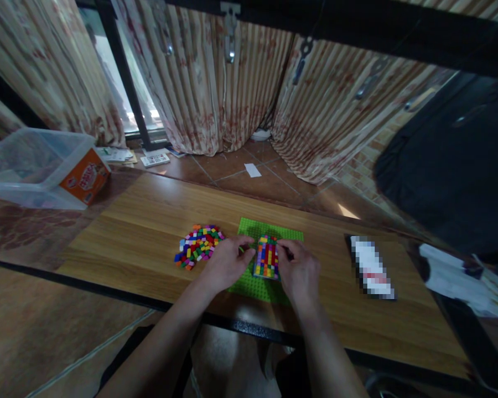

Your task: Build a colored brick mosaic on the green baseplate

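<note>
A green baseplate (269,229) lies on the wooden table (149,221) in front of me. On it stands a small block of many-coloured bricks (266,257). My left hand (228,262) rests at the block's left side with its fingers curled in a pinch at the block's upper left corner; what the fingertips grip is too small to make out. My right hand (299,271) is closed against the block's right side and holds it. A loose pile of coloured bricks (198,245) lies just left of my left hand.
A clear plastic tub (33,166) with an orange box (85,177) stands at the far left. A blurred flat item (371,267) lies to the right, with white papers (465,279) further right. Curtains hang behind; papers lie on the tiled floor.
</note>
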A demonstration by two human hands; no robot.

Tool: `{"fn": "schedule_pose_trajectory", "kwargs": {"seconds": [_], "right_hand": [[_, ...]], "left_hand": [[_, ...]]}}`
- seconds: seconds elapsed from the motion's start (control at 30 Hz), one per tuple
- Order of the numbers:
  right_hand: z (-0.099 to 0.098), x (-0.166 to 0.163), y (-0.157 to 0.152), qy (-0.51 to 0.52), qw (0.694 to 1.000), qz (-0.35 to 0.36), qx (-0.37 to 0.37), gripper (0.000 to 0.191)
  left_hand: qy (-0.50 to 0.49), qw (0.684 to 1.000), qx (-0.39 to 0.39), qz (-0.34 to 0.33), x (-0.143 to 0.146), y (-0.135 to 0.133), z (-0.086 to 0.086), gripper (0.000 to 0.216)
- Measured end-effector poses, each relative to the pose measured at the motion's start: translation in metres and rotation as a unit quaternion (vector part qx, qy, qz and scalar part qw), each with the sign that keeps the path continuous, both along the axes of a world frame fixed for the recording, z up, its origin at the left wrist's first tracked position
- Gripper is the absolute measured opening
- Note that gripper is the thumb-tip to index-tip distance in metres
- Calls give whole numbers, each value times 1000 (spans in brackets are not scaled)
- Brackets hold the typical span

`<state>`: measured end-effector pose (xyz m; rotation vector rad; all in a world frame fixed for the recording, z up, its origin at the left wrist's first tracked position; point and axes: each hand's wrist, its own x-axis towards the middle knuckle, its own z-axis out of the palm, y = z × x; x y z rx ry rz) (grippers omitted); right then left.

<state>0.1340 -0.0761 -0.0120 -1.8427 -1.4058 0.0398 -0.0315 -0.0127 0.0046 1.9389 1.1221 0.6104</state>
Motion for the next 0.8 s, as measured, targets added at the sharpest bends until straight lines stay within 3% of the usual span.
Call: {"fn": "schedule_pose_trajectory", "kwargs": {"seconds": [0.8], "right_hand": [[-4, -1, -4, 0, 999, 37, 21, 29]], "left_hand": [[-43, 996, -30, -70, 3, -2, -6, 26]]}}
